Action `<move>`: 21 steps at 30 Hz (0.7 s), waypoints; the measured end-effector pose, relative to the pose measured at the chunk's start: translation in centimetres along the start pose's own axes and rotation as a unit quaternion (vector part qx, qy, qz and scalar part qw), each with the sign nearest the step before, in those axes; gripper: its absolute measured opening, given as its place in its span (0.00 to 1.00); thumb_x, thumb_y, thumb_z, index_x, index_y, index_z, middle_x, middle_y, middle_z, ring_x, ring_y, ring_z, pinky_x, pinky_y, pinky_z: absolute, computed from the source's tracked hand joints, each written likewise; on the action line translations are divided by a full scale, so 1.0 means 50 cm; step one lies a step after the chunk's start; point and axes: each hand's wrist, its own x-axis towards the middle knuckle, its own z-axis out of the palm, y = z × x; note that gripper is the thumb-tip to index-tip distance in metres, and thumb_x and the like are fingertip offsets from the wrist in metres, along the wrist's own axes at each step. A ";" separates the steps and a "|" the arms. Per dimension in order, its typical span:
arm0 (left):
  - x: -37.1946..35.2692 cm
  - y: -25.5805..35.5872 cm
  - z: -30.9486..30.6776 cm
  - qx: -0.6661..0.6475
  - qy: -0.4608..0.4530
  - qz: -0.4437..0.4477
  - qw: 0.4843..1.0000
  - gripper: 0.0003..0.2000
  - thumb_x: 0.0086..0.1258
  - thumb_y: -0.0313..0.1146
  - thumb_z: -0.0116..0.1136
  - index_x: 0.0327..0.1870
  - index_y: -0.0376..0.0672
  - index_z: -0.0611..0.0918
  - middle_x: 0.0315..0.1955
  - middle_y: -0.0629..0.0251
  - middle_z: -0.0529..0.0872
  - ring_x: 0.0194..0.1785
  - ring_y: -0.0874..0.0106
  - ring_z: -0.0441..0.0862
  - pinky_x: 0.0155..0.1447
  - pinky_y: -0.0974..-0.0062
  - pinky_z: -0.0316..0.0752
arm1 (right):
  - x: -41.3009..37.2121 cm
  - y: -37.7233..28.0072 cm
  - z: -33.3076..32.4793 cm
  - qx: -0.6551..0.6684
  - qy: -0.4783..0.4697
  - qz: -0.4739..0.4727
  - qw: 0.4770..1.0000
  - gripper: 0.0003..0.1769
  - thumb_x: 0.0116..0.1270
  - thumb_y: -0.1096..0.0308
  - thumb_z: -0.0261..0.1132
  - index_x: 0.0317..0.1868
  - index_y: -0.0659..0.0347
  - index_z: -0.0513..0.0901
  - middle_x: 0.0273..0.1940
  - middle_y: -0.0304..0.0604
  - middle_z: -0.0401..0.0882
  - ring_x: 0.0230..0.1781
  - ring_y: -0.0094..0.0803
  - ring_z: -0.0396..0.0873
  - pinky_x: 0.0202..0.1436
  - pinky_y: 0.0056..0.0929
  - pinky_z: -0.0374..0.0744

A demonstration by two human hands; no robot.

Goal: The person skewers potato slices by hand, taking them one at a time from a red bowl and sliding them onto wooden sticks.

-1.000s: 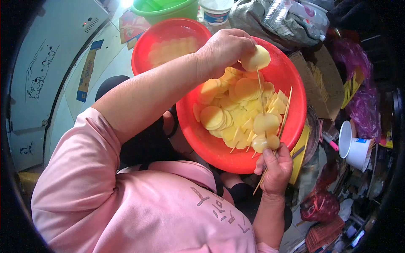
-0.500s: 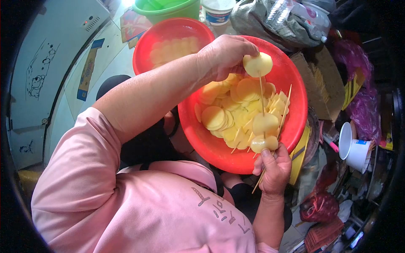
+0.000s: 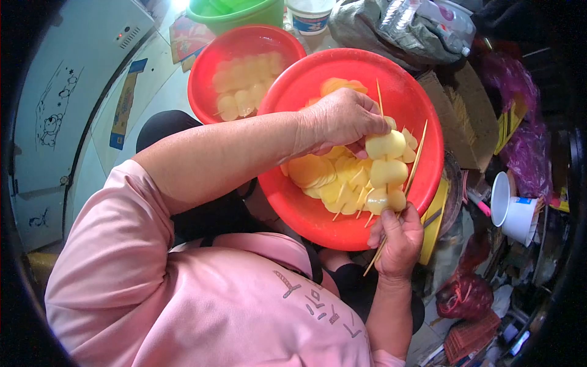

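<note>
Pale yellow slices [image 3: 385, 145] are threaded on an upright thin wooden skewer [image 3: 380, 98], whose tip sticks out above them. My left hand [image 3: 348, 119] is closed on the uppermost slice, its fingertips at the slice's top edge. Lower down, my right hand [image 3: 400, 238] grips the skewer's lower end beneath the bottom slices, with more bare sticks [image 3: 417, 160] held across the same fingers. Both hands are over a large red basin [image 3: 351, 235]. Many loose slices [image 3: 310, 171] and several loaded skewers lie in it, partly hidden by my left hand and the held slices.
A smaller red basin [image 3: 202, 76] holds slices in liquid. Behind it stand a green tub [image 3: 244, 21] and a white bucket [image 3: 310, 17]. To the right are a cardboard box [image 3: 468, 116], a white container [image 3: 520, 220] and a red net bag [image 3: 465, 298].
My left hand has moved down along the skewer with the top slice, which now sits close above the others. The skewer's tip now shows above it. My right hand has hardly moved.
</note>
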 end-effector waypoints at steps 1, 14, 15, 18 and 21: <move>0.002 0.000 -0.001 0.000 0.000 0.000 1.000 0.10 0.66 0.36 0.60 0.34 0.38 0.80 0.28 0.64 0.82 0.29 0.73 0.82 0.31 0.78 0.80 | 0.000 -0.001 -0.001 0.000 0.000 0.000 1.000 0.09 0.67 0.69 0.60 0.43 0.66 0.74 0.20 0.35 0.74 0.14 0.19 0.68 0.17 0.15 0.65; 0.114 -0.077 -0.045 0.560 0.105 0.046 0.820 0.17 0.54 0.41 0.61 0.39 0.39 0.79 0.35 0.51 0.85 0.41 0.55 0.83 0.44 0.60 0.78 | 0.000 -0.022 -0.017 0.048 0.065 -0.004 0.997 0.07 0.67 0.70 0.59 0.42 0.64 0.75 0.20 0.35 0.71 0.13 0.18 0.64 0.15 0.17 0.65; 0.121 -0.080 -0.042 0.570 0.082 0.024 0.817 0.16 0.54 0.40 0.60 0.39 0.38 0.79 0.35 0.50 0.85 0.40 0.54 0.84 0.42 0.59 0.79 | 0.001 -0.020 -0.016 0.047 0.053 -0.007 0.997 0.07 0.67 0.70 0.58 0.42 0.64 0.75 0.19 0.34 0.70 0.13 0.18 0.64 0.15 0.17 0.64; 0.143 -0.098 -0.040 0.563 0.099 0.037 0.820 0.12 0.55 0.36 0.57 0.37 0.38 0.79 0.33 0.49 0.84 0.37 0.53 0.84 0.39 0.57 0.79 | -0.003 -0.023 -0.007 0.031 0.081 0.012 0.996 0.10 0.66 0.70 0.58 0.45 0.65 0.73 0.19 0.33 0.66 0.12 0.17 0.61 0.13 0.17 0.63; 0.159 -0.126 -0.053 0.535 0.129 0.095 0.830 0.09 0.57 0.33 0.54 0.33 0.38 0.80 0.30 0.49 0.84 0.34 0.52 0.83 0.37 0.56 0.78 | 0.001 -0.006 -0.017 0.031 0.070 -0.004 0.997 0.08 0.64 0.70 0.59 0.41 0.63 0.73 0.18 0.34 0.69 0.13 0.18 0.65 0.12 0.18 0.64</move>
